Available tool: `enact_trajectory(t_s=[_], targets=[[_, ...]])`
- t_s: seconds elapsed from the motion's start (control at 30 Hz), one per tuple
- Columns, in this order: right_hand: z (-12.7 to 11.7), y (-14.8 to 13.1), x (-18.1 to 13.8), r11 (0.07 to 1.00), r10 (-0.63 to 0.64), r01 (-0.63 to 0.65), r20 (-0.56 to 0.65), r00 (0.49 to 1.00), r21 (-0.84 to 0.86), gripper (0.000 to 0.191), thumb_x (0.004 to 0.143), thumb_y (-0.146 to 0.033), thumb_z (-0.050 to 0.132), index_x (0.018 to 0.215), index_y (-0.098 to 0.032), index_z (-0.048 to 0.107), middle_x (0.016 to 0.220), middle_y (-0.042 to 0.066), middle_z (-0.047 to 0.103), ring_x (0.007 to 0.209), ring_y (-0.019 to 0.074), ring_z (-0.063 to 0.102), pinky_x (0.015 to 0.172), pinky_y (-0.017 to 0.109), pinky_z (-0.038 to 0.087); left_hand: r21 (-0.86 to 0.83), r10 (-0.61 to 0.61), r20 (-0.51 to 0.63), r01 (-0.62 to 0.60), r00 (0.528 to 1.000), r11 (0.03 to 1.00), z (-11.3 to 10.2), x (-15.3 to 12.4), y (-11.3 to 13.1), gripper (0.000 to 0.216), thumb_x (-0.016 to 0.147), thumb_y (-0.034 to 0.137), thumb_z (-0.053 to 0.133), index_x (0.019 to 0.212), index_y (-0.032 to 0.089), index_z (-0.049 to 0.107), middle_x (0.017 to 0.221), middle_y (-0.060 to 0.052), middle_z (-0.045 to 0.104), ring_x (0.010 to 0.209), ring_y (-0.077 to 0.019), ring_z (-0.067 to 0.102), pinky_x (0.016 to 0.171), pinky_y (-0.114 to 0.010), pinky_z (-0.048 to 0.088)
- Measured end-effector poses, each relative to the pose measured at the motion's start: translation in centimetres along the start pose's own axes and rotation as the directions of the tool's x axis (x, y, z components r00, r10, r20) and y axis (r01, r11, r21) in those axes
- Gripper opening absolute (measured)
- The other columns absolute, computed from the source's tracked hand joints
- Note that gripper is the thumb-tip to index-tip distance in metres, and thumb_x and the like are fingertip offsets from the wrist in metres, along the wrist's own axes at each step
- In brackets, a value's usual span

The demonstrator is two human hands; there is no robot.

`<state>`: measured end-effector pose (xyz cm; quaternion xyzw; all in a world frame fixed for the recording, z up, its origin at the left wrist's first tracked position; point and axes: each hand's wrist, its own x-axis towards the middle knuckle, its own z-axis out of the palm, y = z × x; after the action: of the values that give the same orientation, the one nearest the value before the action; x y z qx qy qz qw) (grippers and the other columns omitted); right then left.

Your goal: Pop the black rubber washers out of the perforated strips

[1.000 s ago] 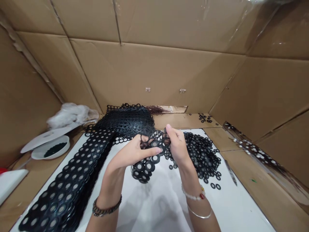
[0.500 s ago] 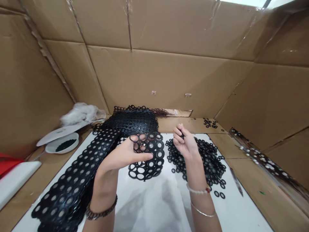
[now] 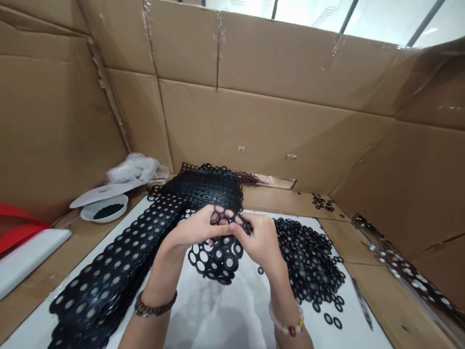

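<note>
My left hand [image 3: 198,227] is closed on the upper edge of a black rubber sheet piece [image 3: 216,259] punched with rings, held up over the white work surface [image 3: 232,315]. My right hand [image 3: 258,241] pinches the same piece at its upper right edge, thumb and fingers pressed together next to the left fingers. A heap of loose black rings [image 3: 308,259] lies just right of my right hand. A long stack of punched black sheets [image 3: 119,264] runs along the left side, beside my left forearm.
Cardboard walls [image 3: 276,121] enclose the area on three sides. A white bowl with dark contents [image 3: 104,212] under a white lid, and crumpled clear plastic [image 3: 134,167], sit at the back left. A red and white object [image 3: 22,247] lies at far left. A few rings [image 3: 323,202] lie on the cardboard ledge.
My right hand, which had drawn away toward the ring heap, has come back and pinches the sheet piece again. The view has tilted upward, showing more of the walls.
</note>
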<state>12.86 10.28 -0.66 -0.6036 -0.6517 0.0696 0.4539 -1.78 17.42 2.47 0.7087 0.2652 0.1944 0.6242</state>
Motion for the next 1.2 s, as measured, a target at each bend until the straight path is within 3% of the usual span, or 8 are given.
enact_trajectory(t_s=[0.2, 0.43, 0.63, 0.77, 0.83, 0.97, 1.1, 1.2], targets=[[0.9, 0.6, 0.2, 0.847, 0.173, -0.191, 0.083, 0.981, 0.496, 0.051, 0.087, -0.053, 0.040, 0.051, -0.018, 0.033, 0.052, -0.004, 0.028, 0.050, 0.0086, 0.026, 0.047, 0.024, 0.020, -0.052, 0.052, 0.117, -0.046, 0.992, 0.998, -0.6, 0.1, -0.8, 0.024, 0.061, 0.024, 0.075, 0.076, 0.015, 0.059, 0.058, 0.007, 0.046, 0.050, -0.0064, 0.038, 0.044, -0.016, 0.033], [0.5, 1.3, 0.9, 0.848, 0.374, -0.170, -0.338, 0.864, 0.502, 0.047, 0.082, -0.053, 0.045, 0.055, -0.021, 0.024, 0.053, -0.006, 0.025, 0.049, 0.0084, 0.023, 0.045, 0.023, 0.021, 0.031, 0.098, 0.003, -0.098, 0.995, 0.995, 0.8, 1.1, -0.7, 0.022, 0.067, 0.028, 0.070, 0.059, 0.014, 0.055, 0.055, 0.005, 0.046, 0.052, -0.0073, 0.038, 0.049, -0.019, 0.031], [-6.9, 5.8, 1.2, 0.916, 0.401, -0.275, -0.606, 0.687, 0.294, 0.041, 0.089, -0.048, 0.010, 0.056, -0.024, 0.011, 0.051, -0.007, 0.012, 0.044, 0.0104, 0.013, 0.039, 0.023, 0.015, 0.066, 0.113, -0.041, -0.110, 0.993, 0.992, -1.5, -1.2, -0.2, 0.016, 0.067, 0.027, 0.072, 0.069, 0.014, 0.063, 0.060, 0.002, 0.057, 0.055, -0.0090, 0.046, 0.051, -0.019, 0.036], [-8.9, 9.9, -2.8, 0.901, 0.419, -0.429, -0.382, 0.824, 0.063, 0.050, 0.078, -0.050, 0.052, 0.045, -0.021, 0.028, 0.044, -0.005, 0.029, 0.042, 0.0102, 0.029, 0.045, 0.024, 0.024, 0.036, 0.156, -0.195, -0.152, 0.968, 0.988, -3.1, -3.0, 0.4, 0.016, 0.070, 0.028, 0.071, 0.078, 0.016, 0.063, 0.063, 0.003, 0.057, 0.056, -0.0084, 0.047, 0.052, -0.017, 0.038], [-8.1, 11.8, -5.5, 0.765, 0.477, -0.511, -0.187, 0.859, -0.392, 0.046, 0.083, -0.046, 0.047, 0.045, -0.020, 0.038, 0.044, 0.000, 0.039, 0.045, 0.0159, 0.042, 0.051, 0.028, 0.031, -0.029, 0.161, -0.194, -0.170, 0.968, 0.985, -2.9, -3.1, 0.6, 0.023, 0.067, 0.027, 0.073, 0.085, 0.017, 0.064, 0.070, 0.002, 0.060, 0.062, -0.0101, 0.052, 0.058, -0.018, 0.042], [-6.3, 14.5, -9.5, 0.583, 0.568, -0.491, -0.107, 0.816, -0.648, 0.032, 0.085, -0.042, 0.047, 0.072, -0.015, 0.058, 0.075, 0.016, 0.060, 0.074, 0.0329, 0.059, 0.064, 0.039, 0.042, -0.156, 0.142, -0.204, -0.175, 0.969, 0.972, -1.8, -2.8, 0.8, 0.035, 0.059, 0.024, 0.077, 0.090, 0.017, 0.062, 0.076, 0.000, 0.063, 0.070, -0.0130, 0.057, 0.064, -0.020, 0.046], [-6.1, 14.4, -9.8, 0.393, 0.615, -0.453, -0.138, 0.776, -0.800, 0.046, 0.086, -0.047, 0.046, 0.105, -0.006, 0.055, 0.108, 0.028, 0.053, 0.102, 0.0430, 0.050, 0.077, 0.048, 0.043, -0.201, 0.054, -0.308, -0.121, 0.950, 0.972, -0.7, -2.4, 0.9, 0.038, 0.056, 0.019, 0.075, 0.091, 0.019, 0.061, 0.070, 0.003, 0.059, 0.064, -0.0114, 0.055, 0.059, -0.019, 0.045], [-6.4, 11.1, -7.5, 0.451, 0.574, -0.473, -0.160, 0.803, -0.757, 0.053, 0.089, -0.051, 0.037, 0.119, -0.009, 0.048, 0.126, 0.028, 0.043, 0.116, 0.0480, 0.037, 0.085, 0.059, 0.035, -0.177, 0.043, -0.363, -0.114, 0.931, 0.978, 0.1, -1.8, 0.8, 0.032, 0.058, 0.017, 0.068, 0.090, 0.018, 0.062, 0.068, 0.004, 0.057, 0.060, -0.0103, 0.053, 0.054, -0.018, 0.041]])
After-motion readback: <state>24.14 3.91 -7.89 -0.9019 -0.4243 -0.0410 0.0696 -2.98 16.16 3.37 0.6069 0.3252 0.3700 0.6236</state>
